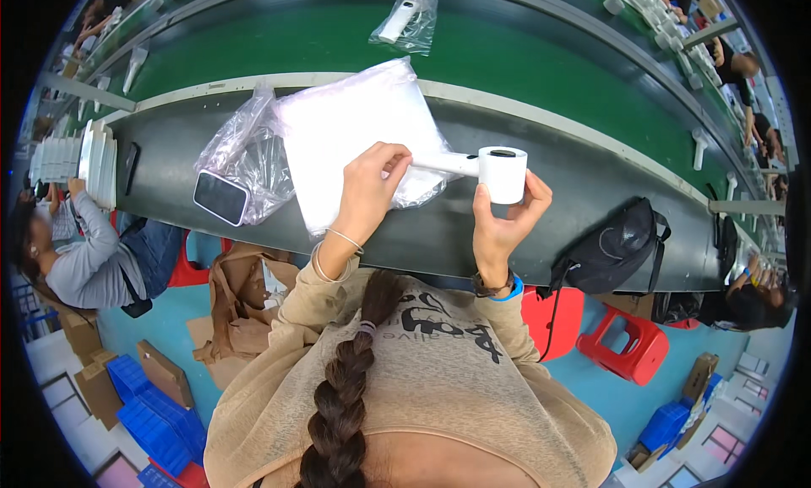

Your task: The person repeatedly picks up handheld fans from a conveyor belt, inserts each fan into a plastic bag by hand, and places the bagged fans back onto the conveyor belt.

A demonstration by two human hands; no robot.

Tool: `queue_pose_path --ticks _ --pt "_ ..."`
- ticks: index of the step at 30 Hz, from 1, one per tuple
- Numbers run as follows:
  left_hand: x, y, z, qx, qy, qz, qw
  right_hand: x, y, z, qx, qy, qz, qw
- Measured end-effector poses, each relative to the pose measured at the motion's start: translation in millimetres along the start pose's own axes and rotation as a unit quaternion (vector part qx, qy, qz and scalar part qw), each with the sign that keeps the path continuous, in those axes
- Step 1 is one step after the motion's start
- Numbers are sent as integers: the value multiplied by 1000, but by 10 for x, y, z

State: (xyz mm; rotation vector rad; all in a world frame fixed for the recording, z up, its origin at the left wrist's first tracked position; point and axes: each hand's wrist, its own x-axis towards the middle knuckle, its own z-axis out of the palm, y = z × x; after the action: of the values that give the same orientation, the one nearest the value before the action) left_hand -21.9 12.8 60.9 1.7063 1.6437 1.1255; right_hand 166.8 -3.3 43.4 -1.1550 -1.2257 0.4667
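Note:
Level above the table, a white hair dryer (503, 176) with a short round barrel and a slim handle is held between my two hands. My right hand (512, 217) grips the barrel from below and from its right side, thumb in front. At the handle's far left end, my left hand (377, 179) is closed in a pinch, fingertips on the tip. Beneath the handle and my left hand lies a stack of clear plastic bags (329, 125), whitish and shiny. Crumpled clear plastic (263, 150) is bunched on its left, with a phone (221, 197) resting against it.
Beyond the dark table (583, 167) runs a green conveyor belt (338, 40) carrying a bagged hair dryer (407, 15). A black bag (615, 247) sits at the table's right. Stacked white trays (98, 163) stand left, near a seated co-worker (101, 256). Red stools (625, 344) are on the floor.

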Motion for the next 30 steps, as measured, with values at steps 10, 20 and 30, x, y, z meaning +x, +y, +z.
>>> queue_pose_path --ticks 10,20,30 --pt "213 196 -258 -313 -18 -96 945 308 -311 331 -54 -126 -206 969" --pt "486 375 -494 -25 103 78 991 923 -602 497 -234 -375 -235 866" --pt "652 -84 -271 -14 77 36 996 1295 -296 467 -260 -509 -290 768"
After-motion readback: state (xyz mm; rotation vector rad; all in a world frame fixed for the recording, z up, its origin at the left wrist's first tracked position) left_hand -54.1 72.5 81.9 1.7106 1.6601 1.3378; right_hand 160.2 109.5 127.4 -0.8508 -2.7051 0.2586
